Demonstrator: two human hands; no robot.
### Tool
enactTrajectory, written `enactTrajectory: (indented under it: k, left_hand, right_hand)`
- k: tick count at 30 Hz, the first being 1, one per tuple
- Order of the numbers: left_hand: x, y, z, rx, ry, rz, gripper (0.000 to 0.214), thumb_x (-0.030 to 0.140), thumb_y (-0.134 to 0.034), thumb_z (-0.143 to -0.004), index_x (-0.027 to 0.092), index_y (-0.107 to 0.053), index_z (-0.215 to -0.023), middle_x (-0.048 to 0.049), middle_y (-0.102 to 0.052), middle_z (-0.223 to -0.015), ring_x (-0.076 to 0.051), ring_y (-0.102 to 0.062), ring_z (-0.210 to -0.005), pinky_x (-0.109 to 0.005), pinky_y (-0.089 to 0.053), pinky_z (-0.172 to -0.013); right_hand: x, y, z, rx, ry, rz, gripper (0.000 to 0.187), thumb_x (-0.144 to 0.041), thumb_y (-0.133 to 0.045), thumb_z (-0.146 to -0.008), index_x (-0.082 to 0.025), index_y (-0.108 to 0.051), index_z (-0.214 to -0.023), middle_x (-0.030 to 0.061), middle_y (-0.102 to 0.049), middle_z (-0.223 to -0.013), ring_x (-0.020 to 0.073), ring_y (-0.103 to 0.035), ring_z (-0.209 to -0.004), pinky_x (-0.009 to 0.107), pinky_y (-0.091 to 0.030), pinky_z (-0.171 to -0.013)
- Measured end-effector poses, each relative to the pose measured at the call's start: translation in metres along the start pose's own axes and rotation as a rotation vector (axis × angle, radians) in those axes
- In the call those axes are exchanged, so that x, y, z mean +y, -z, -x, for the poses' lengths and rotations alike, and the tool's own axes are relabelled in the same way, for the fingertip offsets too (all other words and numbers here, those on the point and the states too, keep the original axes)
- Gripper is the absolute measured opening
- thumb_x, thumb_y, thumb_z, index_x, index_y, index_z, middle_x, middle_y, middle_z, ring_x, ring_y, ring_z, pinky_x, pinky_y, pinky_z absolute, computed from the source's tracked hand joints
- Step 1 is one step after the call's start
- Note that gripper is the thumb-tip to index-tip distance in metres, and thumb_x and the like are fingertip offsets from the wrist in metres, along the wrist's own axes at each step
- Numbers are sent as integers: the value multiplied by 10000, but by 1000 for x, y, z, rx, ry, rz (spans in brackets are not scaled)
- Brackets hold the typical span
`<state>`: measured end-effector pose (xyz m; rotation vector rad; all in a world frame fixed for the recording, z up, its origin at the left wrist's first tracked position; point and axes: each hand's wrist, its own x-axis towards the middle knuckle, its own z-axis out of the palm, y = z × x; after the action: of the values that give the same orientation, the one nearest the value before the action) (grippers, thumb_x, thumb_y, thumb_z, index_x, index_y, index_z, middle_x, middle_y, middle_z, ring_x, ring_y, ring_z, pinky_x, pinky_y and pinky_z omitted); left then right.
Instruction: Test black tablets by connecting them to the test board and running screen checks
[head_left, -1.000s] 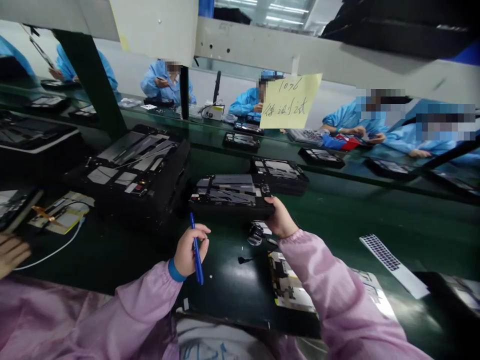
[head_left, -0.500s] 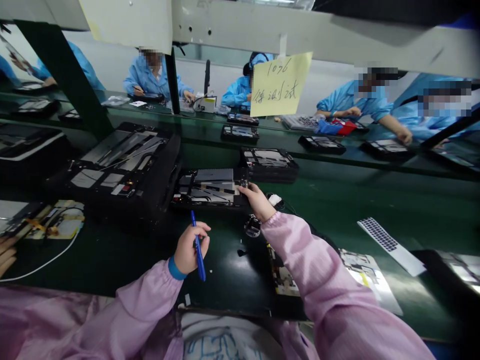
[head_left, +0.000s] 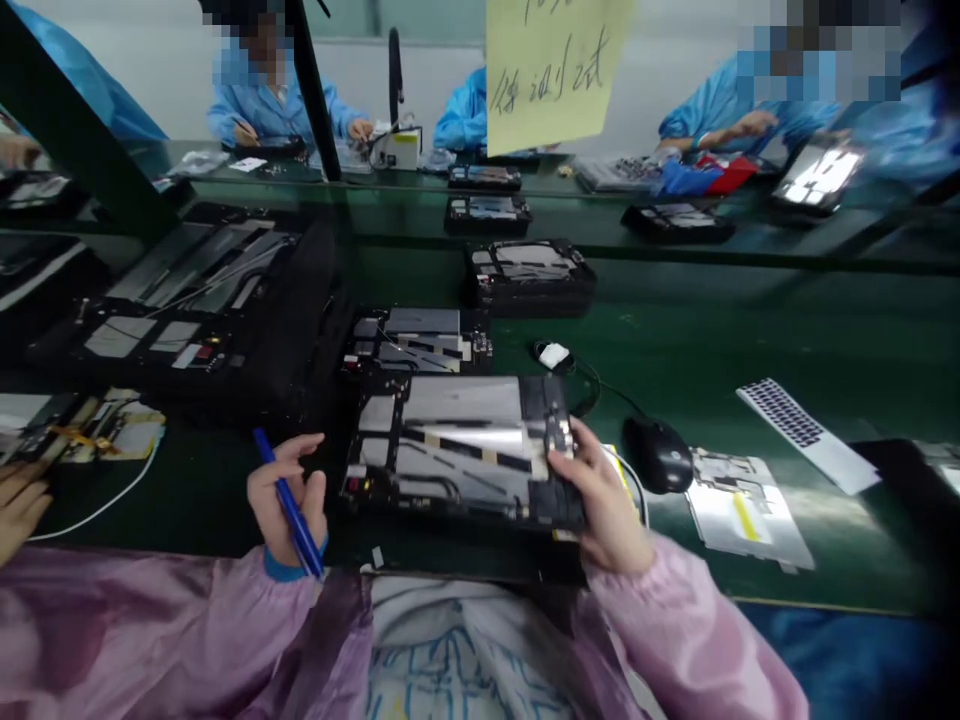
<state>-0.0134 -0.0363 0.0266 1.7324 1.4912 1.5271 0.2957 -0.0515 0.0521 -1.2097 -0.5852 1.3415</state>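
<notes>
My right hand grips the right edge of an opened black device chassis that lies on the green bench close to my body, its silver plates and cables facing up. My left hand is closed around a blue pen, just left of the chassis and not touching it. Both sleeves are pink. Behind the chassis a second similar unit lies flat on the bench.
A tall stack of black units stands at the left, another stack farther back. A black mouse, a silver part and a keyboard strip lie at the right. Another person's hand rests far left. Workers in blue sit across.
My right hand has pulled one black chassis from the back of the bench toward me. My left hand with the pen drew back to the left. The camera tilted down.
</notes>
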Motion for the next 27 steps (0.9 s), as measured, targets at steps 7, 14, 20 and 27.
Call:
enactTrajectory:
  k: [7,14,20,27]
  left_hand:
    - [-6,39,14,-375,328,-351,273,450,-600,-813,216,-463,-840,-125,-632,-1207,-252,-654,-971,-389,-515,-813]
    - [-16,45,18,-341,230,-467,233,435,-591,-780,224,-494,-761,-93,-685,-1059,-250,-651,-936,-362,-503,-837]
    - [-16,42,22,-296,250,-418,244,437,-607,-773,218,-501,-759,-113,-682,-1099,-268,-651,-992,-391,-501,-874]
    - [-16,43,31,-245,319,-279,279,414,-632,-769,211,-450,-712,-137,-655,-1196,-249,-656,-954,-379,-530,-795]
  right_hand:
    - [93,9,62,-214,-106,165,638,-457,-684,-762,-338,-425,-1333,44,-649,-1201,239,-635,-1080,438,-530,-950]
    - [66,13,18,-239,221,859,558,-452,-590,-828,-217,-519,-1329,128,-531,-1337,304,-528,-1233,495,-412,-1074]
    - [58,-1,-20,-227,310,1038,593,-483,-548,-840,-208,-490,-1361,136,-413,-1479,324,-476,-1298,495,-431,-1048]
    - [61,1,-43,-290,470,995,353,-182,-414,-836,-187,-670,-1079,119,-622,-1143,259,-580,-1110,460,-445,-1023]
